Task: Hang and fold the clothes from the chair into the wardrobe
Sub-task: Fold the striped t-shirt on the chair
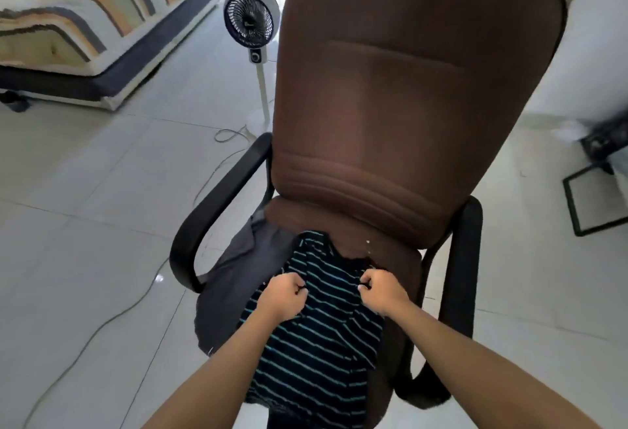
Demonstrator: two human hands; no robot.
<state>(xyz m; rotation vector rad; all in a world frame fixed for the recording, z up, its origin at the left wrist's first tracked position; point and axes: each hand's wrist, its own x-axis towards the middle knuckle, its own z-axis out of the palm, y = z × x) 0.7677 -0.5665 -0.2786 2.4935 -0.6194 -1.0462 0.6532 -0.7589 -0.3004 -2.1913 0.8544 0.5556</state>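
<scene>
From the head camera, a brown padded office chair (390,122) with black plastic armrests fills the middle of the view. On its seat lies a dark polo shirt with thin teal stripes (319,337), its long axis running from twelve o'clock, where the collar sits against the backrest, down to six o'clock, where the hem hangs off the front edge. A grey garment (234,279) lies partly under it, spreading out toward nine o'clock.

The left hand (283,294) is curled into a fist, pinching the striped fabric near the shirt's left shoulder. The right hand (382,287) is likewise curled and pinches the cloth at the opposite shoulder, at three o'clock from the left. Both are equally near the collar end, with the rest of the shirt trailing back toward the person.

Judging from this two-shoulder grip, the coming move is a lift straight up, so the shirt hangs lengthwise and clears the grey garment below.

A white pedestal fan (251,26) stands on the tiled floor at eleven o'clock, with a striped mattress (78,10) at ten o'clock.
</scene>
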